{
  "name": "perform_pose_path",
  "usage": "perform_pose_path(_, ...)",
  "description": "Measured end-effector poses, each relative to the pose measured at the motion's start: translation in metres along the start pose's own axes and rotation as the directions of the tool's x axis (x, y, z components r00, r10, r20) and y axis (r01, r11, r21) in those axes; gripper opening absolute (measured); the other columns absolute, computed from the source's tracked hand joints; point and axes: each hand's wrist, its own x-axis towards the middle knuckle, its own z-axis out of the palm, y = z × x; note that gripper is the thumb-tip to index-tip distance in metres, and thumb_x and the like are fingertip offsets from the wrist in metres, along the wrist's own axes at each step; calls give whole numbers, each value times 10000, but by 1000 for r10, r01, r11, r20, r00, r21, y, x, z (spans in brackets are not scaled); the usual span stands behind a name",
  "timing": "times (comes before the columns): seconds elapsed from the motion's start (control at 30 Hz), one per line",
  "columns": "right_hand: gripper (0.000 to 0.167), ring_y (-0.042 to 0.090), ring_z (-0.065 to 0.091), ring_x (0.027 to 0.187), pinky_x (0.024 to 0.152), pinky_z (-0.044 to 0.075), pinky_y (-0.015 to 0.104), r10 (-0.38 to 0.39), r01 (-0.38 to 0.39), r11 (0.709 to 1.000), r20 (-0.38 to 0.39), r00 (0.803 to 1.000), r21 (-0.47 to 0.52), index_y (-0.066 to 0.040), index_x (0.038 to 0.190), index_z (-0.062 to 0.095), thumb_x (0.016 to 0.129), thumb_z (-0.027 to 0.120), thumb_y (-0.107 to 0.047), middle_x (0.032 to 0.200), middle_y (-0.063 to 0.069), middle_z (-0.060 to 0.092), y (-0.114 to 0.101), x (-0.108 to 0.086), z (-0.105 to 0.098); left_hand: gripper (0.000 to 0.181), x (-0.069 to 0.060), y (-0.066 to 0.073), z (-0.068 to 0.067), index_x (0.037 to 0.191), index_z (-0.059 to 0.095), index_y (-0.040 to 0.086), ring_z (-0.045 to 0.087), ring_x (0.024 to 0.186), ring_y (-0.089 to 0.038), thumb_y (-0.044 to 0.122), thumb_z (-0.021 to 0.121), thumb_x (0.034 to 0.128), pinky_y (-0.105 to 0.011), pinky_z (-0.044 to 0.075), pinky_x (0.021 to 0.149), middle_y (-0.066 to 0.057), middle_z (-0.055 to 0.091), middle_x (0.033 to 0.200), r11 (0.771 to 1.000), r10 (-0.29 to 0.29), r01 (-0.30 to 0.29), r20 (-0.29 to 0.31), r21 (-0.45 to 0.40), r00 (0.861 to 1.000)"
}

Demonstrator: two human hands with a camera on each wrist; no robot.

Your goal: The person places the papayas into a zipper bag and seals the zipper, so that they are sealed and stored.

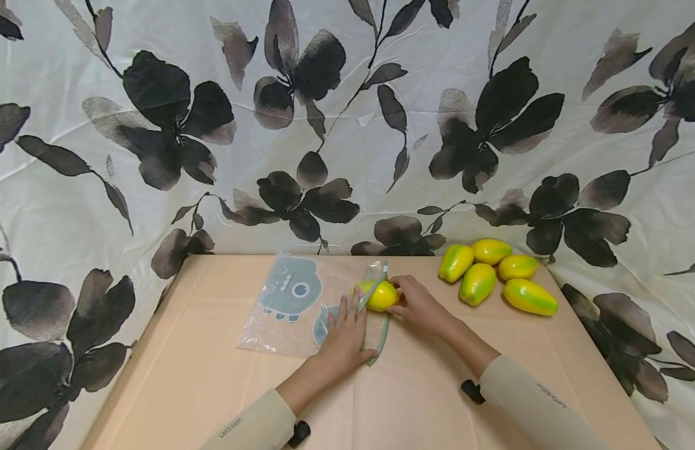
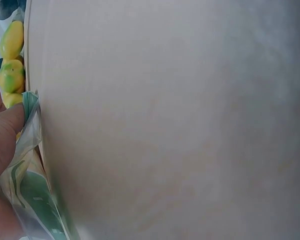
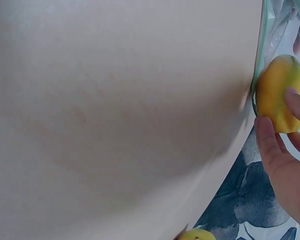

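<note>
A clear zip bag with a pale blue cartoon print and a green zip edge lies on the table. My left hand rests over its right part; in the left wrist view the thumb holds the green edge of the mouth. A yellow-green mango sits in the bag's open mouth, with the upper zip strip crossing over it. My right hand grips this mango from the right, the thumb and fingers around it in the right wrist view. Part of the mango is hidden behind the strip.
Several more mangoes lie in a group at the table's back right, beyond the right hand. The tan table ends at a white cloth with dark flowers, which hangs behind and at both sides.
</note>
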Motion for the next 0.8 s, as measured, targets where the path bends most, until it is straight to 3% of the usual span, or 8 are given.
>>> perform_pose_path(0.33,467,217,699,1010,886,602,336,48,-47,998,-17,999,37,-40,1324,581,903,783,-62,1252,122,636,-5,8,6,1174,0,1,0,1628,216,-7,129,1562,-511,495,866,789,-780,294,1108,-181,-23,1740,1000,7,-7,-10,9,1000)
perform_pose_path(0.8,335,178,592,882,810,550,323,92,-99,993,-116,989,-59,-48,1113,626,880,832,-172,985,51,630,-9,23,16,1155,-1,0,-1,1628,225,5,160,1555,-514,511,851,800,-778,335,1080,-192,-6,1738,999,32,-32,-17,33,999)
